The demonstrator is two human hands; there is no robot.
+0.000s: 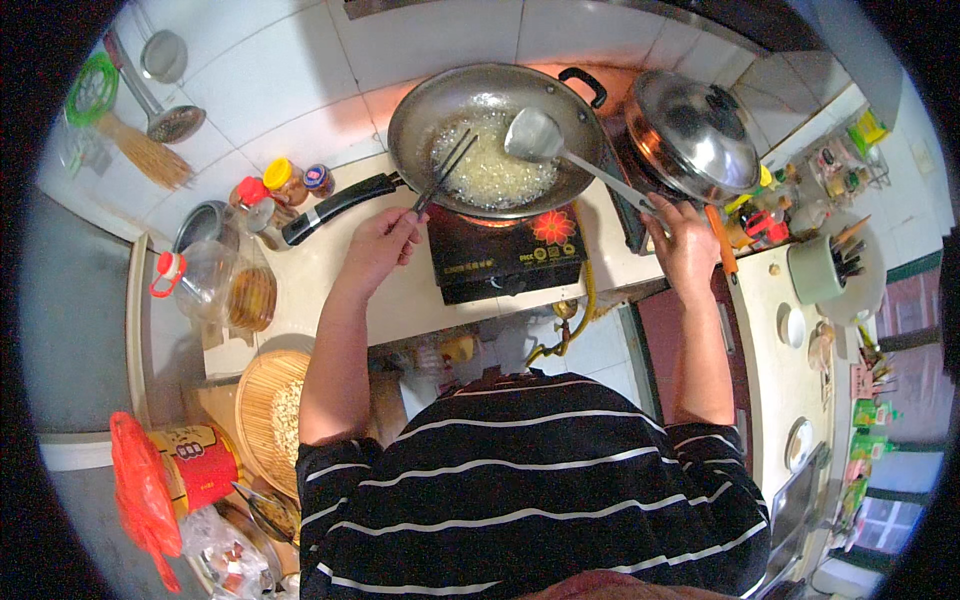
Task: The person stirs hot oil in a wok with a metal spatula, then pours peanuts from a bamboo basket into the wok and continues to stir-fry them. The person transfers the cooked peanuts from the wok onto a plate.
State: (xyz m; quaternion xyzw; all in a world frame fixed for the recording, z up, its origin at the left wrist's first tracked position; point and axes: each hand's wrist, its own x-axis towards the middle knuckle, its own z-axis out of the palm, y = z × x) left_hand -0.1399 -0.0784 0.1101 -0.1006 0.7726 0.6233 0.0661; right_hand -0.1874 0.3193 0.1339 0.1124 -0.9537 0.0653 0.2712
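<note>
A wok [420, 97] with bubbling oil [491, 169] sits on a gas stove [502, 259], where an orange glow shows under it. My left hand [386, 240] holds a pair of dark chopsticks [442, 172], their tips over the oil near its left side. In my right hand [684, 236] is the long handle of a metal spatula [534, 135]; its blade rests at or just above the right part of the oil. Pale bits seem to lie in the foam, but I cannot tell what they are. The wok's black handle [341, 206] points left, towards several jars.
A lidded metal pan [694, 139] stands right of the wok. Jars [285, 180] and a large oil bottle [217, 285] stand left. A woven basket [259, 390] holds pale pieces at lower left. A green utensil pot [814, 270] and white dish [792, 325] are on the right counter.
</note>
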